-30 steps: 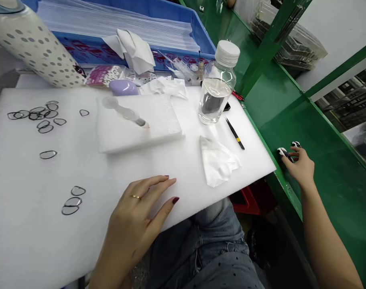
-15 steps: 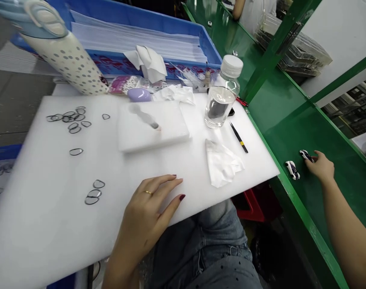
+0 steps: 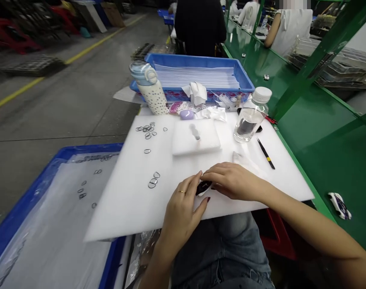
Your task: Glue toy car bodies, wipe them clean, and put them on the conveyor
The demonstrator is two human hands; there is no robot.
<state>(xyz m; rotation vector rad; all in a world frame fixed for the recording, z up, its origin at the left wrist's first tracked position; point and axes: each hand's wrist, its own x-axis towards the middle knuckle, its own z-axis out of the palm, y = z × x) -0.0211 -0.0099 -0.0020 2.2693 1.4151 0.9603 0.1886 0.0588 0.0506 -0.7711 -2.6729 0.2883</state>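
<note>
Toy car in hand: the dark-topped toy car (image 3: 204, 187) is between both hands, above the front of the white foam board (image 3: 116, 216); half a second ago the right hand was at a car out on the green bench.
Left hand: this hand (image 3: 183, 204), with a gold ring, is partly curled, its fingers and thumb holding one end of the car; earlier it lay loosely open with nothing in it.
Right hand: this hand (image 3: 232, 180) has come in over the board, fingers bent down onto the car's other end; its thumb is mostly hidden.
Green bench: one white-and-dark toy car (image 3: 339, 206) sits on the near stretch of the green bench (image 3: 318, 160), where two stood before.
Tissue: the crumpled tissue (image 3: 243, 159) nearest the hands is now partly covered by the right hand.
View: it has swung left and up, bringing in the grey floor (image 3: 98, 92) and much more of the blue tray (image 3: 58, 160).
Unchanged: tweezers (image 3: 265, 153) lie near the clear bottle (image 3: 251, 120).
Writing: the pink-and-white packet (image 3: 178, 107) bears print too blurred to read.
</note>
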